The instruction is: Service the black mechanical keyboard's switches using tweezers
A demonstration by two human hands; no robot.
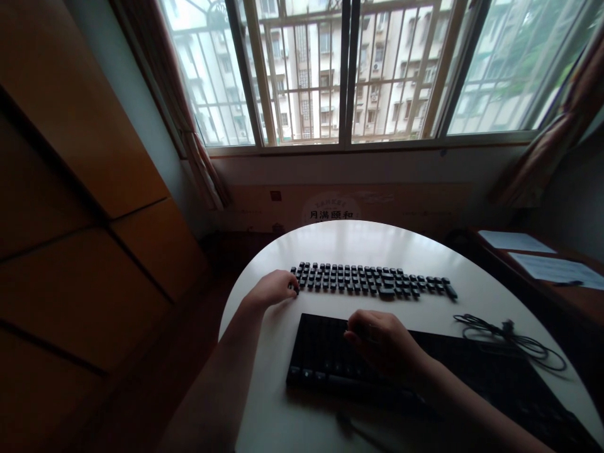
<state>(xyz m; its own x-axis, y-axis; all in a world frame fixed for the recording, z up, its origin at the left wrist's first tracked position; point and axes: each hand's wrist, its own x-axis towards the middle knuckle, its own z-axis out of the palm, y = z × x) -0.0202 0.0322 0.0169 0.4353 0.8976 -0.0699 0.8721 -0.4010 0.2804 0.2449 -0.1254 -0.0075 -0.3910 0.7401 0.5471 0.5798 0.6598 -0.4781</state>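
Note:
A black keyboard (325, 379) lies on the round white table, with keycaps in place along its front left part and a darker back part. Beyond it, loose black keycaps (361, 279) stand in several rows. At the left end of these rows, my left hand (277, 287) has its fingers closed on a keycap (293, 289). My right hand (380, 333) is above the keyboard's left half, thumb and fingers pinched together. Whatever is between those fingertips is too small and dark to name. The hand and forearm hide part of the keyboard.
A coiled black cable (514, 340) rests on the table (352, 242) at the right. Near the front edge lies a thin dark object (346, 423), blurred. Papers (557, 269) and a pen (569, 283) are on a brown desk at right. A wooden cabinet (117, 251) stands left.

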